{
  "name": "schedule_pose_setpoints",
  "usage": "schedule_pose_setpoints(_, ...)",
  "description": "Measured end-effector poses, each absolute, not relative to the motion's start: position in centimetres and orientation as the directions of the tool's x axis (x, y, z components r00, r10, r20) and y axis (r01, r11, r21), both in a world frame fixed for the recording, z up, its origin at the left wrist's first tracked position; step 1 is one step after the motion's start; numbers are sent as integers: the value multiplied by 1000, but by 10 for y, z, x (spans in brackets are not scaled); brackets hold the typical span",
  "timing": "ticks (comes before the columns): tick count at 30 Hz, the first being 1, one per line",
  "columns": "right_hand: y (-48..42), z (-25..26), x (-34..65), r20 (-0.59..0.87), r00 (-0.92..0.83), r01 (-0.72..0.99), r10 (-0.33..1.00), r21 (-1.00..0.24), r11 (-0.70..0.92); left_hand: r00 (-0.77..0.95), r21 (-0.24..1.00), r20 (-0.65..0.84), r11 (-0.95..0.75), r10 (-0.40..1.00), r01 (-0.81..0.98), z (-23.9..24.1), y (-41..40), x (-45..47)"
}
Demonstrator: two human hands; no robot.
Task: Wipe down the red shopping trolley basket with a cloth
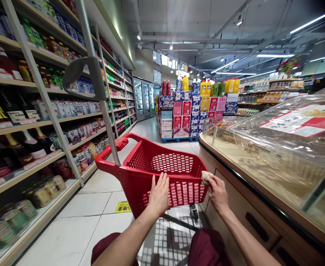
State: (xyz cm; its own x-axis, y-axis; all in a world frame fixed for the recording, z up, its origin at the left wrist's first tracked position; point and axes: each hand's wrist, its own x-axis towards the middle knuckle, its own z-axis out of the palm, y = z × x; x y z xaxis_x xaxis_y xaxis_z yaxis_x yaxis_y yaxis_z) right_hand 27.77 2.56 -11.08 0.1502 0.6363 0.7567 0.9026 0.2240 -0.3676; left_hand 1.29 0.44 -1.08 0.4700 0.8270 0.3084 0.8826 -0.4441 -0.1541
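One head view: red plastic cart basket [137, 181], tapered, walls perforated in rounded cells. Pale, fuzzy cloth [206, 177] sits pinched in the right grip [218, 192] at a rim corner; left grip [160, 195], released, lies straight-fingered at the near rim.

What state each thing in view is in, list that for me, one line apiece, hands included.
Left hand: open, laid against the cart's near side
Right hand: closed on the cloth
Pale cloth: bunched, at the cart's rim
Red cart: upright, open-topped
Clear food pack: closed
Drink boxes: stacked
Fridge doors: apparently shut
Ceiling light: lit
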Motion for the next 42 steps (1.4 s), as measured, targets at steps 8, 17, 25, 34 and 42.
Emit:
schedule_pose_setpoints(8, 27, -103, 282, 708, 136, 897, 693, -385, 217, 364, -101, 315, -351, 876, 931, 10, -5, -24)
schedule_pose_setpoints(17, 50, -47, 120, 743, -131, 769, 657, -342, 540, 460, -43, 285, -468, 841, 883, 23, -18, -57)
schedule_pose_setpoints(25, 55, -66, 141, 721, -27, 838, 693, -361, 408, -81, 73, 663, 44, 744, 996, 57, -18, -170)
schedule_pose_setpoints(34, 33, 3, -56, 892, -291, 615, 347, -104, 782, 63, -67, 585, -29, 809, 997, 52, -16, -194)
schedule_pose_setpoints(42, 20, -46, -13, 769, -602, 586, 217, 240, 774, 73, -46, 535, -57, 842, 997, 55, -22, -196)
